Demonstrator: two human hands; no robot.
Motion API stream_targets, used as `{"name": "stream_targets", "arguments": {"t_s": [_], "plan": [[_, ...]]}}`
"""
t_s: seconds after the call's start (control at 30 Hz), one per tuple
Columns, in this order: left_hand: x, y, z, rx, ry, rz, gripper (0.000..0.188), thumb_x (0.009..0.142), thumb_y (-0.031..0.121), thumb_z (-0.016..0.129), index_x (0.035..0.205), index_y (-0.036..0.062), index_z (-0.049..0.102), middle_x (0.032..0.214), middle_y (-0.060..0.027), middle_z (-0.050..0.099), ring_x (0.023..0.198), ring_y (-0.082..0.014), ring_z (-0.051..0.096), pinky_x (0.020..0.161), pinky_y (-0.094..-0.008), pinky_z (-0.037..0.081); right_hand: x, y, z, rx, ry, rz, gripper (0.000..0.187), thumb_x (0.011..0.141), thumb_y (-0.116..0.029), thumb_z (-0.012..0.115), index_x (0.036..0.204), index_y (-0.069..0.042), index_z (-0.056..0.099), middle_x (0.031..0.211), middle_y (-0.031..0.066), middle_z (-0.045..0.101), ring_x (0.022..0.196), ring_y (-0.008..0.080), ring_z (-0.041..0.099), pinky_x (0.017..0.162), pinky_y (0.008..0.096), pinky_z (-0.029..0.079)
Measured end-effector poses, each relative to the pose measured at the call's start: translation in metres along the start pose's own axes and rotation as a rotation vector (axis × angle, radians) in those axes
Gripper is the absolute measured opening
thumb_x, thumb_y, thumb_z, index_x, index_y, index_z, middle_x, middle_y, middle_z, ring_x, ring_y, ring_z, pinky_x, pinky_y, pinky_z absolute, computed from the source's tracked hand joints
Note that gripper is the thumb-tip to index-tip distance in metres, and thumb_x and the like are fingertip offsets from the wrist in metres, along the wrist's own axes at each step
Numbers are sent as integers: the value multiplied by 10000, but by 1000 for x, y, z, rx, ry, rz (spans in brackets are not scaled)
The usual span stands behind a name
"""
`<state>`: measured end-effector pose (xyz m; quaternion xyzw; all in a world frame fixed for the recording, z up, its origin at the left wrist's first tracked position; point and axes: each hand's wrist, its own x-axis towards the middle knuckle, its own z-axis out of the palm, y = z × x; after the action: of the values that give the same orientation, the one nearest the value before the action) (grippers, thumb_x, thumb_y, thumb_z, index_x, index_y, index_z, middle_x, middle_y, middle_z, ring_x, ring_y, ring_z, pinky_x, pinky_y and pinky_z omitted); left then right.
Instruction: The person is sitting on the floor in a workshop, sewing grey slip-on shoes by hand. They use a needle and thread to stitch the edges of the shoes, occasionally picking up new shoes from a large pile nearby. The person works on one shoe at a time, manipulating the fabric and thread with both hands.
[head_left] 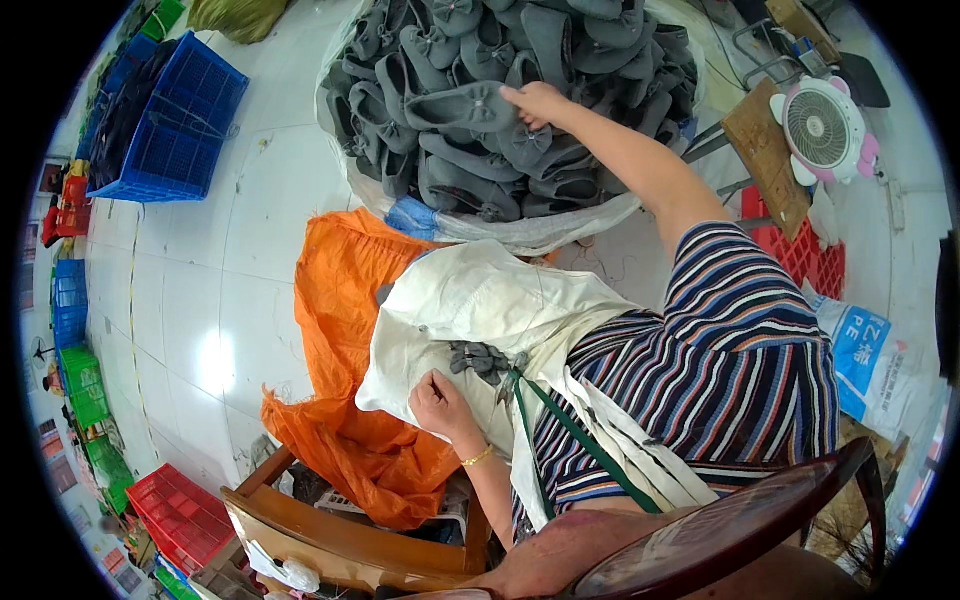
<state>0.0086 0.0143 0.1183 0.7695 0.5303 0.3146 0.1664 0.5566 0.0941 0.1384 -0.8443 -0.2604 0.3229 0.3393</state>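
My right hand (538,106) reaches out to a large pile of grey flat shoes (450,165) and pinches the end of one grey shoe (462,108), which has a small bow. My left hand (440,405) rests over the cream apron (470,290) on my lap with its fingers curled in; whether anything is inside them is hidden. Close to it, a little heap of dark grey fabric pieces (480,360) lies on the apron. A dark green strap (580,430) runs across my striped clothing to a small metal tool (512,385), too small to make out.
The shoes fill a big white sack (520,235). Orange woven sacking (350,270) spreads beside my lap, over a wooden chair (350,535). A blue crate (185,120) and a red crate (180,515) stand at left; a white-and-pink fan (818,125) sits right by a wooden board (765,150).
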Motion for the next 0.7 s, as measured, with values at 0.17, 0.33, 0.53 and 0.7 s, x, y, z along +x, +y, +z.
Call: {"name": "stream_targets", "arguments": {"t_s": [0.17, 0.33, 0.53, 0.7], "plan": [[-3, 0, -1, 39, 32, 17, 80, 892, 103, 669, 891, 25, 690, 767, -110, 624, 739, -313, 582, 676, -414, 475, -26, 28, 2, 48, 161, -47, 559, 939, -526, 603, 920, 27, 683, 785, 59, 637, 653, 142, 600, 605, 281, 538], [-1, -6, 1, 54, 33, 20, 88, 876, 108, 690, 896, 22, 696, 775, -124, 630, 741, -327, 583, 673, -419, 474, -107, 7, 43, 360, -70, -192, 305, 1004, -283, 560, 1043, 1, 665, 834, 52, 637, 730, 126, 611, 683, 279, 537], [26, 33, -3, -895, -224, -463, 480, 895, -21, 646, 1355, -11, 507, 1196, -97, 614, 873, -134, 617, 773, -249, 504, -230, -63, 114, 280, -743, -385, 208, 981, -155, 584, 1111, 4, 613, 831, 49, 654, 742, 119, 625, 694, 276, 534], [24, 49, -17, -1474, -445, -488, 290, 919, 79, 698, 1188, -2, 626, 1013, -44, 658, 781, -99, 590, 702, -240, 492, -279, -104, 159, 228, -1242, -433, 182, 996, -137, 590, 1147, -37, 607, 848, 13, 642, 737, 80, 621, 615, 220, 496]]}}
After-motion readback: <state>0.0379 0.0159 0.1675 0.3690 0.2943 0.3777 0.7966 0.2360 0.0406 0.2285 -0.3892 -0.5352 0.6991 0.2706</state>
